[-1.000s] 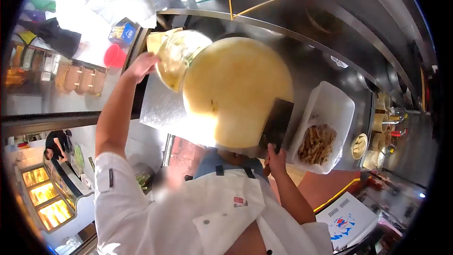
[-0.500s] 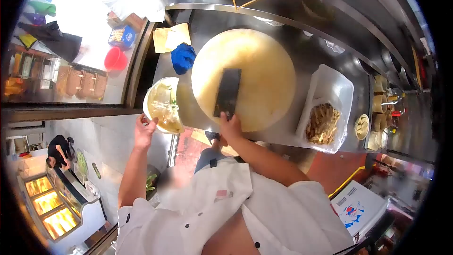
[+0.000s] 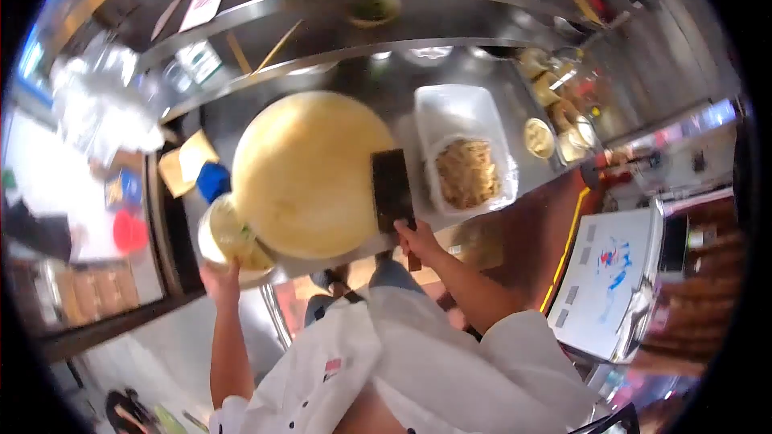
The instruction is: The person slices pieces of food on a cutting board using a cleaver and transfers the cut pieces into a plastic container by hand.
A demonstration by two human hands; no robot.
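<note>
A bowl with pale contents and green bits (image 3: 229, 235) is tilted at the lower left of the round cutting board (image 3: 310, 173); my left hand (image 3: 221, 275) grips its near rim. Beside the board's right edge, a dark cleaver (image 3: 392, 185) points away from me, its handle held in my right hand (image 3: 420, 243). A white plastic bin (image 3: 454, 108) stands right of the cleaver, with brown strips (image 3: 466, 173) inside. Near the board's left edge lies a blue cloth (image 3: 213, 182), in front of some yellowish paper (image 3: 195, 157).
A shelf across the back carries two sticks (image 3: 277, 47) and a green-and-white carton (image 3: 198, 62). Small tubs, one of them pale-filled (image 3: 538, 137), stand right of the bin. A red cup (image 3: 129, 231) is at the far left. Part of another person (image 3: 129, 411) shows at the lower left.
The view has turned to the right. The cleaver has gone from over the board's middle to its right edge. The bowl, still in my left hand, is now against the board's lower left.
</note>
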